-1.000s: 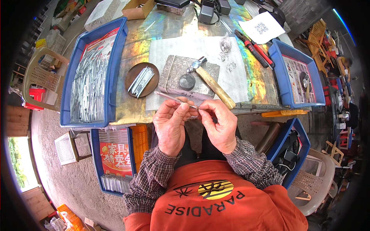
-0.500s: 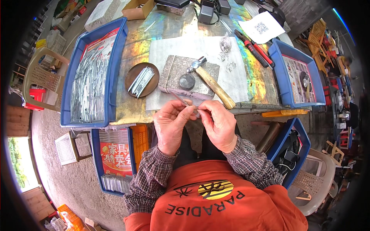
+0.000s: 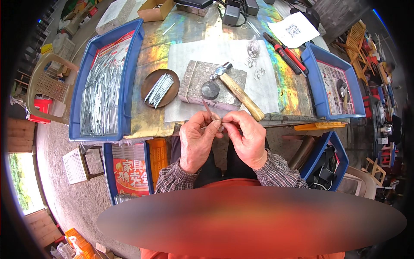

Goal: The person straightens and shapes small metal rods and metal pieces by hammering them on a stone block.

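Note:
My left hand [image 3: 198, 142] pinches a thin brownish strip [image 3: 207, 108], which sticks up and away from the fingers toward the stone block. Close beside it, my right hand [image 3: 246, 139] has thumb and forefinger pressed together at the near end of the strip; what lies between those fingertips is hidden. Just beyond the hands, a grey stone block [image 3: 195, 81] rests on a white sheet [image 3: 264, 97]. On the block are a dark round disc [image 3: 210, 90] and a hammer [image 3: 238, 91], its wooden handle overhanging the near right corner.
A brown round dish [image 3: 148, 80] holds several thin silvery rods [image 3: 159, 90]. Many more fill the blue bin [image 3: 72, 116] at left. Pliers with red handles [image 3: 289, 58], a small clear bag [image 3: 253, 48] and another blue bin [image 3: 315, 103] lie to the right. Other bins stand below the table edge.
Both hands have shifted slightly to the right. The brownish strip now points more steeply away from me and shows more of its length. Both hands remain pinched together.

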{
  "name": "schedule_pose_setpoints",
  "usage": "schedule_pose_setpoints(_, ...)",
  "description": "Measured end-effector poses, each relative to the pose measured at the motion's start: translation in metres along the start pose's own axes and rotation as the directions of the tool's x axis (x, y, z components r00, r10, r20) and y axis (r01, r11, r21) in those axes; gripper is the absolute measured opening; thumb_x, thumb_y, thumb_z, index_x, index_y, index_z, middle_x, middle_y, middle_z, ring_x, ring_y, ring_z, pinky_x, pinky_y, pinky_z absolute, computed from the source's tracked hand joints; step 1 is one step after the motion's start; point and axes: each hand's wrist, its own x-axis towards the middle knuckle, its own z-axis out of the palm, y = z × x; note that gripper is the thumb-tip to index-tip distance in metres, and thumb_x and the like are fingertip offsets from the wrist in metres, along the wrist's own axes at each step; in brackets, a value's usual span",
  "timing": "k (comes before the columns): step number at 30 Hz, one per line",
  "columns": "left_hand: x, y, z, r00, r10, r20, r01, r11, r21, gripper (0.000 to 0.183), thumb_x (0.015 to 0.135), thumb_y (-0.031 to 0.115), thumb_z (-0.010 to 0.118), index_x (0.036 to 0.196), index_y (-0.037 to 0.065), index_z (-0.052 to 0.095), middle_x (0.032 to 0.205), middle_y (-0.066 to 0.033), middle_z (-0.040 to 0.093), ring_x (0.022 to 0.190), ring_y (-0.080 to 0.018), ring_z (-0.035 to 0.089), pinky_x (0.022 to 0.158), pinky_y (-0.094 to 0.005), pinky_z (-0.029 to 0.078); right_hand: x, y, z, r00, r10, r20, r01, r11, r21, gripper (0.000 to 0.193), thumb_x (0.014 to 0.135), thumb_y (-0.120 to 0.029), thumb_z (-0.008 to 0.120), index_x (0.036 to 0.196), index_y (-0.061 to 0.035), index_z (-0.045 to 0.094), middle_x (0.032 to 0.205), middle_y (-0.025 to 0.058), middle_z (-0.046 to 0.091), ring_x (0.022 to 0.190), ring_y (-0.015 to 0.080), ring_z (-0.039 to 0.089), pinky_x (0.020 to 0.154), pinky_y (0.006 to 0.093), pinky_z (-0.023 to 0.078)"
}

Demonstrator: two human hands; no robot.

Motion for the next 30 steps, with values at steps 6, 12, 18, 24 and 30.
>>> schedule_pose_setpoints(6,-0.003,0.000,0.003,1.000,-0.008,-0.017,0.010,0.993,0.118,0.005,0.090,0.001,0.054,0.093,-0.004,0.056,0.081,-0.0055,0.060,0.070,-0.0098,0.060,0.060,-0.0216,0.050,0.004,-0.002,-0.007,0.996,0.089,-0.029,-0.089,0.996,-0.007,0.016,0.077,0.008,0.064,0.091,0.0009,0.060,0.081,0.0121,0.059,0.068,0.0254,0.062,0.060,0.0290,0.049)
schedule_pose_setpoints(12,-0.006,-0.002,0.001,0.999,0.003,-0.032,-0.001,0.999,0.050,0.004,0.090,0.000,0.054,0.091,-0.003,0.055,0.081,-0.0052,0.059,0.069,-0.0102,0.061,0.063,-0.0215,0.049,0.001,-0.006,-0.004,0.975,0.218,0.053,-0.224,0.948,0.226,0.005,0.083,0.003,0.062,0.087,0.0025,0.059,0.075,0.0073,0.056,0.061,0.0124,0.060,0.052,0.0238,0.047)
schedule_pose_setpoints(18,-0.004,-0.001,0.003,0.999,0.033,-0.029,-0.035,0.998,-0.057,0.003,0.091,0.000,0.055,0.092,-0.003,0.055,0.085,-0.0070,0.061,0.071,-0.0126,0.062,0.067,-0.0240,0.051,-0.001,-0.002,-0.007,0.970,0.238,0.043,-0.241,0.950,0.197,0.003,0.083,0.001,0.063,0.084,0.0018,0.060,0.076,0.0035,0.059,0.059,0.0065,0.053,0.051,0.0206,0.042)
schedule_pose_setpoints(24,0.000,0.007,-0.003,0.998,-0.018,-0.064,-0.006,0.938,-0.345,0.007,0.091,0.002,0.056,0.097,-0.002,0.055,0.091,-0.0136,0.065,0.074,-0.0205,0.066,0.069,-0.0316,0.057,0.000,-0.002,-0.003,0.987,0.158,-0.032,-0.152,0.978,0.140,0.005,0.082,-0.001,0.063,0.085,0.0010,0.059,0.075,0.0056,0.057,0.059,0.0105,0.053,0.052,0.0235,0.041)
schedule_pose_setpoints(30,0.002,0.008,-0.001,0.995,-0.057,-0.079,0.018,0.903,-0.429,0.008,0.093,0.005,0.054,0.099,0.000,0.054,0.089,-0.0130,0.064,0.073,-0.0210,0.065,0.067,-0.0325,0.057,0.000,0.000,-0.002,0.989,0.133,-0.061,-0.121,0.978,0.170,0.006,0.083,-0.002,0.062,0.085,0.0007,0.058,0.075,0.0072,0.057,0.060,0.0144,0.055,0.052,0.0256,0.043)
